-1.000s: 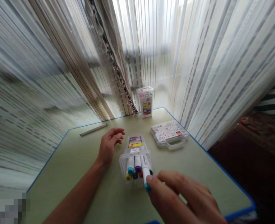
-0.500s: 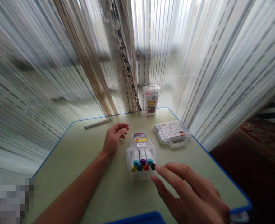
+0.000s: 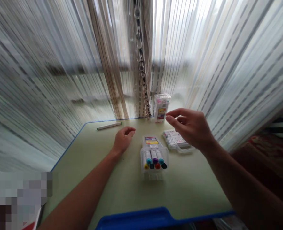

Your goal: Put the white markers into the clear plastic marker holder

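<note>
A clear plastic marker case [image 3: 167, 172] lies on the table with its mouth toward me. Several markers [image 3: 154, 158] show their yellow, teal, purple, orange and black ends inside it. To the left of the case, my left hand [image 3: 124, 139] rests on the table, fingers loosely bent and holding nothing I can see. My right hand [image 3: 191, 126] is raised over the flat carry case [image 3: 173, 138], partly covering it. Its thumb and index finger point left, slightly apart, beside the upright clear marker box [image 3: 161, 110]; whether they touch it I cannot tell.
A white marker with green ends [image 3: 109, 126] lies at the back left of the table [image 3: 103, 195]. String curtains [image 3: 66, 48] with a beaded strand hang behind the blue table edge. A blue raised piece [image 3: 136, 218] sits at the near edge.
My right hand has left the markers' ends and moved forward to the upright box. My left hand stays beside the lying case. The camera view has shifted a little.
</note>
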Tool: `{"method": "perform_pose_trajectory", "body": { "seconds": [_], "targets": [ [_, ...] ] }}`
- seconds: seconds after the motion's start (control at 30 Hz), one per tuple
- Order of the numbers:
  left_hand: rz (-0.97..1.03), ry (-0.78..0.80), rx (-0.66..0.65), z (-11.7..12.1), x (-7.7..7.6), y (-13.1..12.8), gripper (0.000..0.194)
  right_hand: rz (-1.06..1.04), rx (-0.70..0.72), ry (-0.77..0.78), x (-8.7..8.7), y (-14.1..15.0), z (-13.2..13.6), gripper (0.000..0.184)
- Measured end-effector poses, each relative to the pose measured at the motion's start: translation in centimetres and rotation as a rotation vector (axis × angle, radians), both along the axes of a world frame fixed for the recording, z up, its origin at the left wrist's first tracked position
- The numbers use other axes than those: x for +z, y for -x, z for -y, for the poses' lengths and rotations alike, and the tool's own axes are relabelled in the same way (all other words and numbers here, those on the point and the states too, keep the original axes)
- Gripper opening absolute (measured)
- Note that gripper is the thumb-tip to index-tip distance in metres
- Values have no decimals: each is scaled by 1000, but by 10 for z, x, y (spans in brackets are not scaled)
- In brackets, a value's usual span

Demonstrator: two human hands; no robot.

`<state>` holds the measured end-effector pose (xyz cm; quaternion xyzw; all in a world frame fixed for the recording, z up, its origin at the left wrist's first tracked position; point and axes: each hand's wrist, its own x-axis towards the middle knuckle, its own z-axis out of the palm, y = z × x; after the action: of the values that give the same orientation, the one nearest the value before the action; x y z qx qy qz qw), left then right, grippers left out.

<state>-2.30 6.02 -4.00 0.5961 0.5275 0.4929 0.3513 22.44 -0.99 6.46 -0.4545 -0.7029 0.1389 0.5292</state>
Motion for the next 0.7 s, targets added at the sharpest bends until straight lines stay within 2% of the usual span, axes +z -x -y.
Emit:
{"method": "perform_pose_trajectory", "body": {
  "seconds": [0.1, 0.2, 0.27, 0.37, 0.5, 0.63, 0.7],
  "targets": [
    [-17, 2, 5, -2, 0, 4, 29, -95, 11, -45, -6, -5, 4, 18],
    [-72, -4, -5, -4, -3, 4, 29, 42, -6, -159, -16, -6, 33, 10],
    [-121, -14, -4, -4, -4, 4, 28, 150, 53, -256, -23, -5, 51, 6],
    [-152, -21, 12, -4, -4, 3, 27, 154, 52, -357, -34, -5, 58, 11],
    [-193, -23, 36, -4, -4, 2, 28, 90, -79, -298, -51, -11, 42, 21],
    [-465, -101, 31, -3, -5, 1, 30, 134, -56, -212, -65, -15, 28, 25],
    [-537, -126, 52, -2, -6, 1, 27, 145, -71, -143, -71, -16, 24, 28]
  ]
}}
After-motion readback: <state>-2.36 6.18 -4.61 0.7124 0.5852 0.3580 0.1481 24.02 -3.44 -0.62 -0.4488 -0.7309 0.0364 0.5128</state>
